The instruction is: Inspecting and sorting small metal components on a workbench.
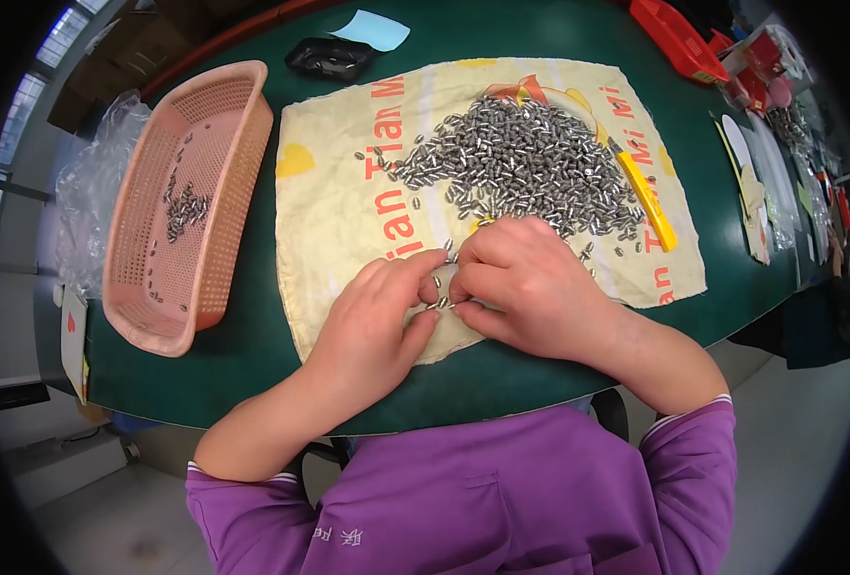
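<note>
A large heap of small, shiny, barrel-shaped metal parts (530, 158) lies on a cream cloth (324, 230) with printed letters. At the heap's near edge, my left hand (372, 307) and my right hand (530, 278) meet with fingers curled and fingertips almost touching. A small metal part (441, 303) shows between the thumbs, pinched at the fingertips of both hands. Another metal part (450, 252) sits by my left index fingertip. The right hand's fingers partly hide what lies beneath them.
To the left stands a pink perforated plastic basket (219, 240) with several of the same parts inside. A yellow utility knife (650, 206) rests right of the heap. Farther back are a black tray (329, 59), a pale blue paper (375, 31) and a red bin (679, 43).
</note>
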{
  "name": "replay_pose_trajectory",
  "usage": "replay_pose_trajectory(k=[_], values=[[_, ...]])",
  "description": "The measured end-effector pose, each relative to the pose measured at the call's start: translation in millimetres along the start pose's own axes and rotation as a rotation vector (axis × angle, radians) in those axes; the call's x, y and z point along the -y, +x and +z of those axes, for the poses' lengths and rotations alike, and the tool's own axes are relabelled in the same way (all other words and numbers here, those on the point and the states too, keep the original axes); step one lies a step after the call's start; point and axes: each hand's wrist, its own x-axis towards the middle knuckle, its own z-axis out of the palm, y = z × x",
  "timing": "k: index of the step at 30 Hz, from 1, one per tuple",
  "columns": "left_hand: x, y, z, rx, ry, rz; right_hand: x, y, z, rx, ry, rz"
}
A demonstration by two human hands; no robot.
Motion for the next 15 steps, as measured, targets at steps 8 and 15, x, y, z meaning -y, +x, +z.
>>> replay_pose_trajectory(k=[8, 15], values=[[0.6, -1.6, -3.6, 0.008, 0.042, 0.005, -3.0, 1.5, 1.9, 0.038, 0.025, -0.06], [-3.9, -6.8, -1.1, 0.02, 0.016, -0.065, 3.7, 5.2, 8.7, -0.02, -0.031, -0.026]])
